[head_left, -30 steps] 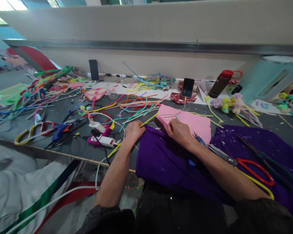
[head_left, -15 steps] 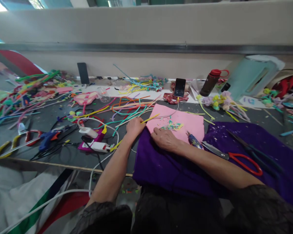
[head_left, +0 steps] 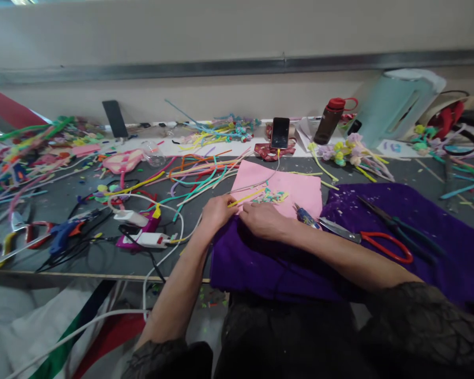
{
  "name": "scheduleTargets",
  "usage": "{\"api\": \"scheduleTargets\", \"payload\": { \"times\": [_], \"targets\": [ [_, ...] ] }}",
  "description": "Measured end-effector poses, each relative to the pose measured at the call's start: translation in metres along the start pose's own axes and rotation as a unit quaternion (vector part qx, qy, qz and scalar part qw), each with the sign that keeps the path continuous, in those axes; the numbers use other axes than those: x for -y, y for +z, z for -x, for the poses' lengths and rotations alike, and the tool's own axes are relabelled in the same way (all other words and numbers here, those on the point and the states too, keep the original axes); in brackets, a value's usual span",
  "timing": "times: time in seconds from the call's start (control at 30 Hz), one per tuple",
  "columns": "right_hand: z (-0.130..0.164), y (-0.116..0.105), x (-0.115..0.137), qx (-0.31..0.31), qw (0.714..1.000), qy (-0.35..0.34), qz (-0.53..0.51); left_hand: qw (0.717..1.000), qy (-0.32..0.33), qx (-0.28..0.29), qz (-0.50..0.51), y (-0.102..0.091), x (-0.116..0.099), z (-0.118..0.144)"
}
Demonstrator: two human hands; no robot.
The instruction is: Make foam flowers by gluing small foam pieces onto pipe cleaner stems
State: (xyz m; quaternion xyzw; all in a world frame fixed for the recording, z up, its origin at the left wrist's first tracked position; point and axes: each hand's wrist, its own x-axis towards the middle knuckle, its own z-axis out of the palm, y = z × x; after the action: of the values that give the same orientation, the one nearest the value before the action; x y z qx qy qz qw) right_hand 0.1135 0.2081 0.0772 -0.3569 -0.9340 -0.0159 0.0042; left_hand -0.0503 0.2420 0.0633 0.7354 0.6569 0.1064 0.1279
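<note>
My left hand (head_left: 219, 211) is closed around a thin yellow fuzzy stem, a pipe cleaner (head_left: 247, 198), whose end sticks out to the right over a pink sheet (head_left: 302, 190). Just beside it, my right hand (head_left: 263, 220) rests at the sheet's lower left edge with its fingers curled in. What those fingers pinch, if anything, is hidden. Small cut bits (head_left: 273, 196) in green, yellow and lilac lie on the sheet beyond the hands. Under the sheet a purple cloth (head_left: 237, 266) is spread, reaching over the table's front edge.
Small snips (head_left: 306, 216), red-handled scissors (head_left: 391, 245) and pliers (head_left: 403, 226) lie to the right. Leftward are a power strip (head_left: 144, 231) with cables and a blue glue gun (head_left: 65, 234). Loose stems, a phone (head_left: 280, 132), bottle (head_left: 329, 123) and pale green jug (head_left: 398, 108) stand behind.
My left hand has come rightward with the yellow pipe cleaner, closer to my right hand. The right hand's fingers are now more curled. The whole view has shifted slightly.
</note>
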Motion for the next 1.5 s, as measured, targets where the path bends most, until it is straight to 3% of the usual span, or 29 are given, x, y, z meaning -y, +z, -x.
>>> {"api": "scheduleTargets", "payload": {
  "times": [0.23,0.37,0.53,0.63,0.77,0.93,1.03,1.2,1.5],
  "targets": [
    [0.066,-0.028,-0.044,-0.029,0.991,0.123,-0.050,1.000,-0.013,0.020,0.015,0.013,0.011,-0.002],
    [0.104,-0.015,-0.046,-0.013,0.990,0.136,-0.041,1.000,-0.007,0.006,-0.023,0.014,0.009,0.000],
    [0.150,0.007,-0.042,-0.056,0.972,0.211,-0.086,0.993,0.063,-0.038,-0.091,0.019,0.006,0.004],
    [0.162,0.009,-0.041,-0.073,0.968,0.224,-0.090,0.992,0.085,-0.041,-0.079,0.017,0.007,0.004],
    [0.138,-0.002,-0.036,-0.077,0.980,0.178,-0.037,0.998,0.064,0.005,-0.027,0.010,0.008,0.002],
    [0.083,-0.001,-0.028,0.002,0.993,0.118,0.018,0.994,0.089,0.042,-0.035,0.004,0.011,0.005],
    [0.066,0.006,-0.027,0.044,0.990,0.133,0.032,0.992,0.118,0.033,-0.036,0.006,0.016,0.007],
    [0.064,0.008,-0.029,0.060,0.985,0.159,0.020,0.986,0.155,-0.001,-0.066,0.011,0.020,0.008],
    [0.047,0.005,-0.020,0.062,0.980,0.187,-0.023,0.988,0.133,-0.067,-0.038,0.011,0.014,0.011]
  ]
}}
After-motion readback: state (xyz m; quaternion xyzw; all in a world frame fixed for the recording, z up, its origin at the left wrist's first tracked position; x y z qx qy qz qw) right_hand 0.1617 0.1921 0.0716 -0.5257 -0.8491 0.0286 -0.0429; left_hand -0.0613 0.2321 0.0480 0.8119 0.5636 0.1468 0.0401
